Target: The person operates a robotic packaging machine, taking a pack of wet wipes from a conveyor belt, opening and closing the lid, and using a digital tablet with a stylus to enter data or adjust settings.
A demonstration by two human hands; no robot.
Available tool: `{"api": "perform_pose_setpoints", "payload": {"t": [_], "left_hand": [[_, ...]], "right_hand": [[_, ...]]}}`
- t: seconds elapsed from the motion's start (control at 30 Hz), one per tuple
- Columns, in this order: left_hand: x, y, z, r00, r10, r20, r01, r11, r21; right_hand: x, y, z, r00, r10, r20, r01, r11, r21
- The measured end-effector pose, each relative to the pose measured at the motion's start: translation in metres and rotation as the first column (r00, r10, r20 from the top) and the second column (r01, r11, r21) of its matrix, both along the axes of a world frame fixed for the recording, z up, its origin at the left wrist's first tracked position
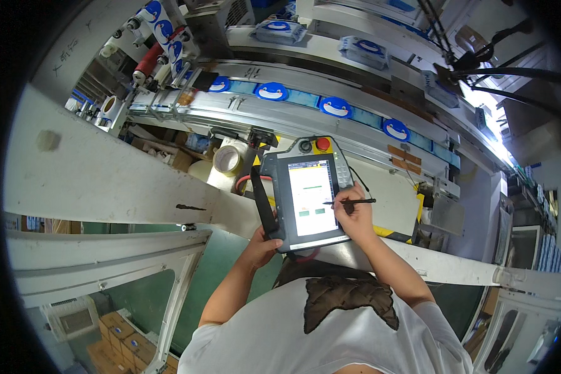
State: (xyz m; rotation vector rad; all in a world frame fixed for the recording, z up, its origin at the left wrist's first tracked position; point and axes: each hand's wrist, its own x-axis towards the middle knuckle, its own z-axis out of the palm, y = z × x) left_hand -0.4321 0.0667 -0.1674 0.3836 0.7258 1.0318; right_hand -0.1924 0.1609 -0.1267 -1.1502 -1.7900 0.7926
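A dark grey teach pendant [284, 206] with a lit screen and a red emergency stop button [323, 144] is held upright before my body. My left hand [260, 249] grips its lower left corner, thumb on the front edge. Between the pinched fingers of my right hand [355, 215] is a black stylus [361, 201], its tip at the right part of the screen. A black strap [263, 202] runs down the pendant's left side.
Beyond the pendant, a conveyor [302, 100] carries several blue smiling-face lids [272, 91]. Wrapped packs [363, 52] sit on a farther line. A tape roll [228, 160] lies left of the pendant. White machine frame beams [137, 181] cross at left; cardboard boxes [119, 330] are stacked low left.
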Motion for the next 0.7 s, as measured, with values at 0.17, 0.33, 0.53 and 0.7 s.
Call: {"api": "perform_pose_setpoints", "payload": {"t": [0.17, 0.33, 0.53, 0.7], "left_hand": [[-0.001, -0.004, -0.005, 1.000, 0.026, 0.005, -0.026, 0.999, 0.018], [0.000, -0.002, -0.010, 0.997, 0.042, -0.063, -0.042, 0.999, -0.013], [0.017, -0.001, 0.017, 0.994, 0.100, 0.053, -0.099, 0.995, -0.018], [0.038, 0.007, 0.049, 0.974, -0.033, -0.222, 0.030, 0.999, -0.015]], "right_hand": [[0.003, -0.001, 0.002, 0.992, 0.003, -0.122, -0.021, 0.989, -0.144], [0.026, 0.005, -0.005, 0.850, -0.142, -0.508, -0.037, 0.945, -0.325], [0.093, 0.006, -0.015, 0.692, -0.507, -0.514, -0.184, 0.564, -0.805], [0.154, -0.018, -0.026, 0.595, -0.643, -0.483, -0.061, 0.562, -0.825]]}}
